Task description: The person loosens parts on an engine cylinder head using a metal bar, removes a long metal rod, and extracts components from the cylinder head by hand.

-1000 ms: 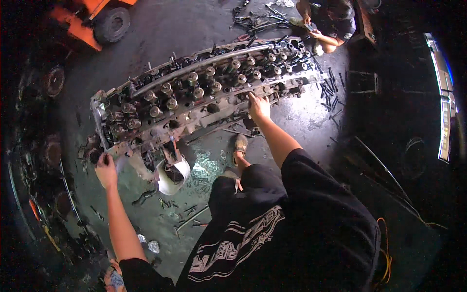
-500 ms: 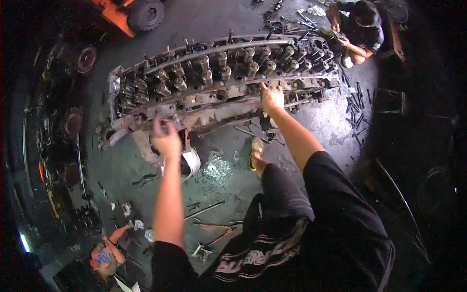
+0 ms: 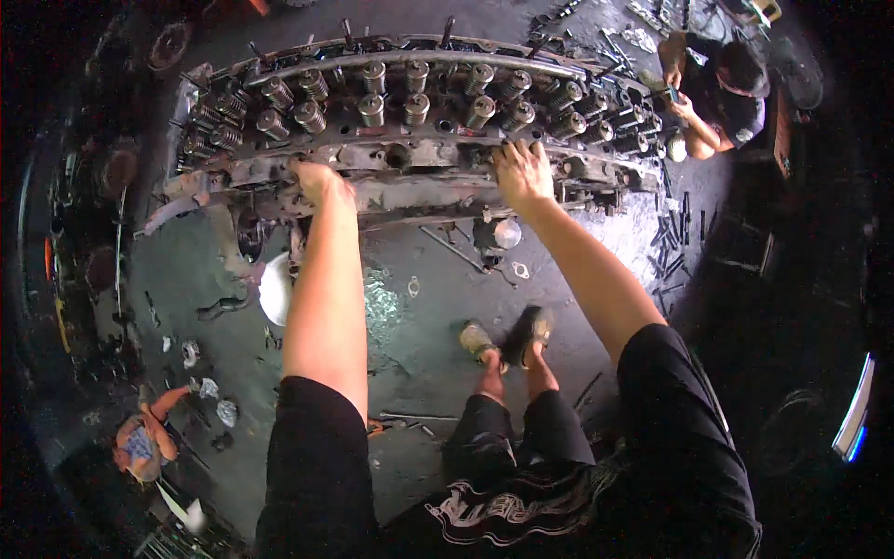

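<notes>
A large engine block with its cylinder head [image 3: 349, 112] spans the upper middle, with several valve springs [image 3: 416, 109] upright in rows. Along its near side runs a long, rusty cast manifold [image 3: 424, 194] with round openings. My left hand [image 3: 323, 184] is closed over the manifold left of centre; its fingertips are partly hidden. Further right, my right hand [image 3: 523, 174] grips the top edge of the same part, its bent fingers over the far side and the thumb to the left. Both arms are stretched forward.
A person [image 3: 731, 93] crouches at the far right with something small in hand; another person [image 3: 144, 443] is low at the lower left. Dark rods [image 3: 672, 233] litter the floor at right. A white container [image 3: 277, 289] stands below my left forearm, and a long bar [image 3: 419, 416] lies near my feet.
My left hand has moved from a blurred position near the manifold's left end onto it. My right hand stays on the manifold. My view has shifted, and both feet now show.
</notes>
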The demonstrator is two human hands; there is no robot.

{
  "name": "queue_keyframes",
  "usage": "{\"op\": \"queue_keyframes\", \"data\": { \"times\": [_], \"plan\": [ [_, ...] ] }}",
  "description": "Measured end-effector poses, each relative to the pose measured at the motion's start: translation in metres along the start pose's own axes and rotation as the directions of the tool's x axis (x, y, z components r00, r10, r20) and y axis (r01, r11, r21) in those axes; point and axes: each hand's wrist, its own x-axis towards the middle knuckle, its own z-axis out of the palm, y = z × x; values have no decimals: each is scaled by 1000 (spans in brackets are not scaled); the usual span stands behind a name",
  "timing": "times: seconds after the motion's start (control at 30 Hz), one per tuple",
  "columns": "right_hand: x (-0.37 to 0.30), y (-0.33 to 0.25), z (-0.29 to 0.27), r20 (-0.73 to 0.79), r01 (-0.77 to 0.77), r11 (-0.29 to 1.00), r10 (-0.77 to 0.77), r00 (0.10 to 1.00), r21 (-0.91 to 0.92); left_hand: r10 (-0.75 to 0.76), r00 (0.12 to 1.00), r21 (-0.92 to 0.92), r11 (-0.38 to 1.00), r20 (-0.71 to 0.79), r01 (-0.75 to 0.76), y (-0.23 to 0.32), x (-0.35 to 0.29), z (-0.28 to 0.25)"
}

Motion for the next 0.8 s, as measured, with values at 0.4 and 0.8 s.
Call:
{"op": "queue_keyframes", "data": {
  "times": [0.4,0.8],
  "plan": [
    [4,3,-14,-43,55,974,-47,998,219,197,847,415,909,-494,30,9,9,27],
    [-2,2,19,-92,36,957,-10,996,288,280,818,503,864,-503,14,0,15,32]
  ]
}}
